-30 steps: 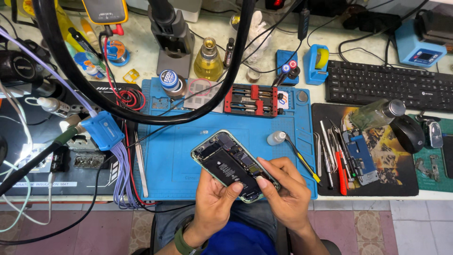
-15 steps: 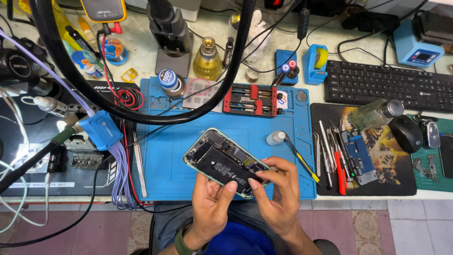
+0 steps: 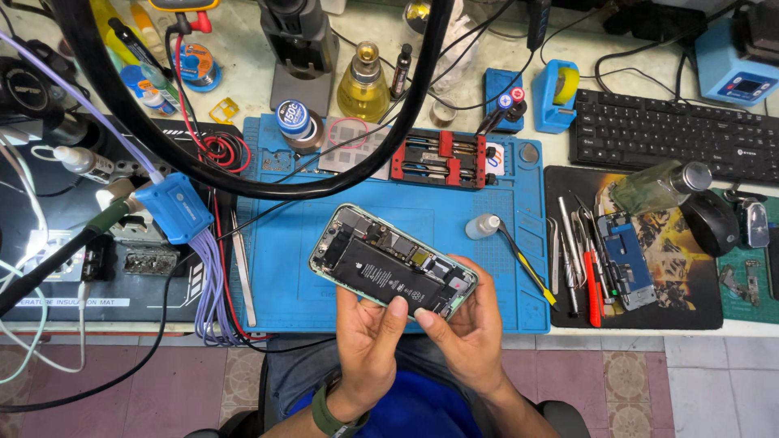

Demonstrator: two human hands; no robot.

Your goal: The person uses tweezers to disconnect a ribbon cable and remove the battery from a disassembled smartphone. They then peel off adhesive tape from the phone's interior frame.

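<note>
Both hands, left hand (image 3: 367, 347) and right hand (image 3: 464, 337), pinch an opened phone (image 3: 391, 264) above the blue mat (image 3: 316, 268); tiled floor (image 3: 714, 385) near, possibly pink.

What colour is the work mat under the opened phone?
Blue mat, seen clearly in the head view.

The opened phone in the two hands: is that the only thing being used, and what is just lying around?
In use:
- opened phone, battery showing
- left hand and right hand, both gripping it

Lying about:
- tweezers and screwdrivers
- red clamp holder
- small white bottle
- black keyboard
- yellow liquid bottle
- blue mat
</note>
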